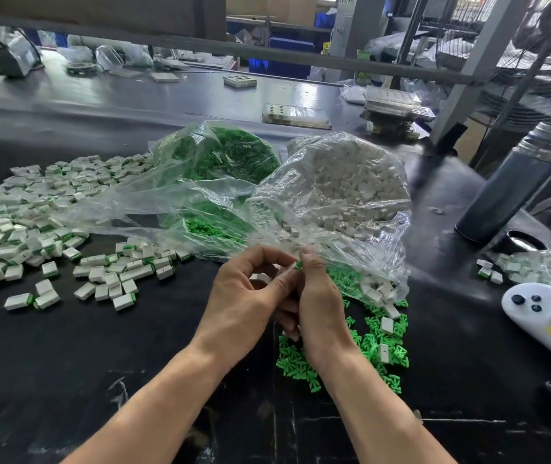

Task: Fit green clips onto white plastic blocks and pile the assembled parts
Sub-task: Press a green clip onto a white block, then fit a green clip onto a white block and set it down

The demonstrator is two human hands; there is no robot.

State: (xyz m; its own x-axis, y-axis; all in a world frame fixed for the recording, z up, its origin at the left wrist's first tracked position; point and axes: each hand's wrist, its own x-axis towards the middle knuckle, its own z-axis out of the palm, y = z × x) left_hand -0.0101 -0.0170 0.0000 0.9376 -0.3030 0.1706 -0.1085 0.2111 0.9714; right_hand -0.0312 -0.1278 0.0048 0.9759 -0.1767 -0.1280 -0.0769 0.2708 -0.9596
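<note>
Dark flask (pixel 506 189), white controller (pixel 535 308)

A single head-worn wide-angle camera looks forward and down, close over the dark counter (pixel 66 363) near the person.

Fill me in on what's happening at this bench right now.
A person is assembling small parts by hand. The left hand and right hand meet above the black table, pinching a green clip between the fingertips; a white block seems to sit in the left hand, mostly hidden. Loose green clips lie under the right wrist. Clear bags of green clips and white blocks sit open behind. The pile of assembled parts spreads to the left.
</note>
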